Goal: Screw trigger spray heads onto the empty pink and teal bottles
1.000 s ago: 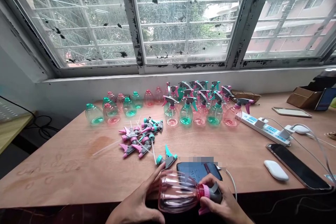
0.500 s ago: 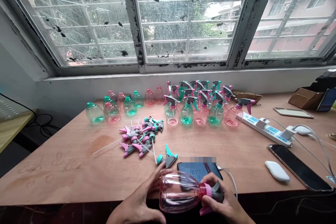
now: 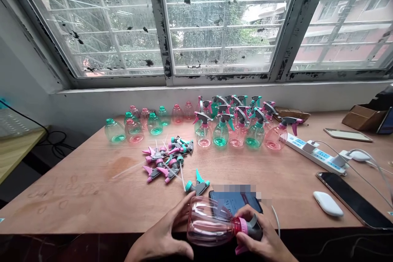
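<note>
A clear pink spray bottle (image 3: 210,221) lies sideways above the table's front edge, its base to the left. My right hand (image 3: 260,231) is closed around the pink collar and grey spray head at its neck. By the base, my left hand (image 3: 167,227) is spread, thumb apart from the bottle; some of its fingers are hidden behind the bottle, so contact is unclear. Just beyond the left fingertips lies a teal-and-grey spray head (image 3: 199,184). Farther back is a pile of pink and teal spray heads (image 3: 167,161) with thin tubes.
Several capless bottles (image 3: 135,131) stand at the back left, and several bottles with spray heads (image 3: 236,131) at the back centre. A lit phone (image 3: 236,200) lies behind the held bottle. To the right are a power strip (image 3: 316,153), a white case (image 3: 328,203) and a dark phone (image 3: 353,198).
The view has shifted slightly, so the table's things appear a little farther right. Both hands and the held bottle keep nearly the same pose.
</note>
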`<state>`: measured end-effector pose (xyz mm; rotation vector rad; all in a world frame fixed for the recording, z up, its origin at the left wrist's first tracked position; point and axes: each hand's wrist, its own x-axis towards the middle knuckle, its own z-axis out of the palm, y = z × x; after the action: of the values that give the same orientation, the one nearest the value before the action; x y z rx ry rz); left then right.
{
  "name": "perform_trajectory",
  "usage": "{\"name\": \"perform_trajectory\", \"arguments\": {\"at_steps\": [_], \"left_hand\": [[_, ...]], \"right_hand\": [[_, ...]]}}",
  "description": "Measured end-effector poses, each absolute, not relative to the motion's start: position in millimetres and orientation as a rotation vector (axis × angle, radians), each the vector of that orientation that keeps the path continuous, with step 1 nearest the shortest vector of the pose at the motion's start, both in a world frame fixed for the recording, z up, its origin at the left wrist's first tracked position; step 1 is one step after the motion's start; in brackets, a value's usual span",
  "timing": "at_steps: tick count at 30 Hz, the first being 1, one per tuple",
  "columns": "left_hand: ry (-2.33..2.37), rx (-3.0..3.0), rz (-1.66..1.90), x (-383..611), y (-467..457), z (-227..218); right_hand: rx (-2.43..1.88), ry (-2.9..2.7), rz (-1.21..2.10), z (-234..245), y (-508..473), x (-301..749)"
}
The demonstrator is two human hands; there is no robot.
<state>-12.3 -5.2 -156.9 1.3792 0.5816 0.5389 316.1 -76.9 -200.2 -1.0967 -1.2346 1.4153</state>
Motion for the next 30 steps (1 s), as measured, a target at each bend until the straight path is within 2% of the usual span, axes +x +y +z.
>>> {"name": "perform_trajectory", "arguments": {"at_steps": [13,30], "left_hand": [[0.590,1.381,0.563,-12.4,-7.0,-159.1],[0.560,1.393,0.524,-14.1,-5.9,-156.4]], "right_hand": [[-1.077,-1.311,1.342,-201.6,-72.3,317.4],[-1.048,-1.325,1.413,-202.4,-72.3,318.7]]}}
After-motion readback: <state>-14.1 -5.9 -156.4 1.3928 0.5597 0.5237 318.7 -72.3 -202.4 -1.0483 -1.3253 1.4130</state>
